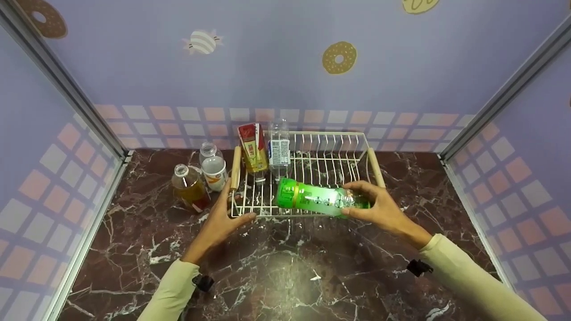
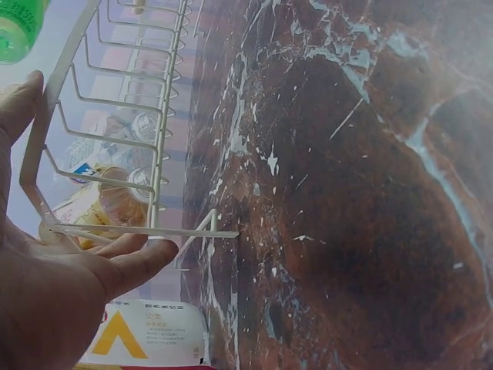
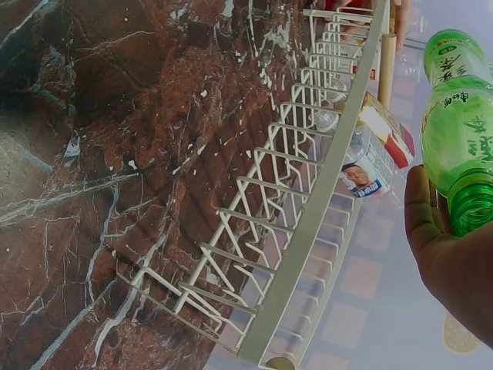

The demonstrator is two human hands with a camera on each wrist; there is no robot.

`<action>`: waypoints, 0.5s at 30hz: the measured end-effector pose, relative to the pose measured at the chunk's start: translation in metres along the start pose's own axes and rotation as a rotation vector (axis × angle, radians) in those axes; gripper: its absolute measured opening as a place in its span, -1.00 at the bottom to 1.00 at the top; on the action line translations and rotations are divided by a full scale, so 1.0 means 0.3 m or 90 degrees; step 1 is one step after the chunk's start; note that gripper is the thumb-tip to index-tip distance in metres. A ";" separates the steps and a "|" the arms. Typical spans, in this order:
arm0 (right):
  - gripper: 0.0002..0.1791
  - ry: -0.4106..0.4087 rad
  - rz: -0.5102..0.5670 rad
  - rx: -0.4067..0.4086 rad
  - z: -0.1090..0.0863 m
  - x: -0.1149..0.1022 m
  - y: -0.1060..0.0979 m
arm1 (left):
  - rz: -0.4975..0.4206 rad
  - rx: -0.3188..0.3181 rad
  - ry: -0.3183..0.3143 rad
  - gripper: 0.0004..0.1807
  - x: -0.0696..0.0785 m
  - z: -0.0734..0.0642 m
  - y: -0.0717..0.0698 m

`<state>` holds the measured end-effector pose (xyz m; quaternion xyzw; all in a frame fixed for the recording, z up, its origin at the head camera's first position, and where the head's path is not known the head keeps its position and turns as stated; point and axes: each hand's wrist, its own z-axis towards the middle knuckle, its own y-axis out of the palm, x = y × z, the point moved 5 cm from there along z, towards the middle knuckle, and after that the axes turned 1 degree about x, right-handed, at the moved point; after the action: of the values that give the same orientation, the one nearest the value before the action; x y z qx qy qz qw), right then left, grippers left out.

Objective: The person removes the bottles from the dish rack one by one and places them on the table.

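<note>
My right hand (image 1: pixel 374 205) grips a green plastic bottle (image 1: pixel 312 197) near its neck end. The bottle lies almost level above the front of a white wire rack (image 1: pixel 330 133), its base towards the left. In the right wrist view its green neck (image 3: pixel 471 202) has no cap visible. My left hand (image 1: pixel 223 218) holds the rack's front left corner, thumb along the front and fingers along the side. Inside the rack, at the left, a red and yellow bottle (image 1: pixel 253 149) leans beside a clear bottle (image 1: pixel 279 151) with a white and blue label.
Left of the rack stand a bottle with amber contents (image 1: pixel 191 189) and a clear bottle with a white label (image 1: pixel 214 171). Wooden handles (image 1: pixel 376 167) rise at the rack's two ends. Patterned walls (image 1: pixel 285 67) enclose the dark marbled tabletop (image 1: pixel 290 267) at the back and both sides.
</note>
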<state>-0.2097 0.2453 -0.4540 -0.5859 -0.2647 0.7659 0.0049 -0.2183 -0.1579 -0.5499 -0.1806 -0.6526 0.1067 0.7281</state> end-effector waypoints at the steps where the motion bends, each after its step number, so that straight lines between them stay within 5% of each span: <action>1: -0.39 0.003 0.002 -0.003 -0.002 0.001 0.002 | 0.007 0.003 0.003 0.38 0.004 -0.004 -0.004; 15: -0.41 0.016 0.010 -0.072 -0.009 0.006 0.046 | 0.046 0.030 0.041 0.29 0.074 -0.075 -0.041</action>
<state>-0.2035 0.2351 -0.4617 -0.5968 -0.3029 0.7423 -0.0314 -0.1943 -0.1631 -0.5265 -0.1902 -0.6193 0.1420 0.7484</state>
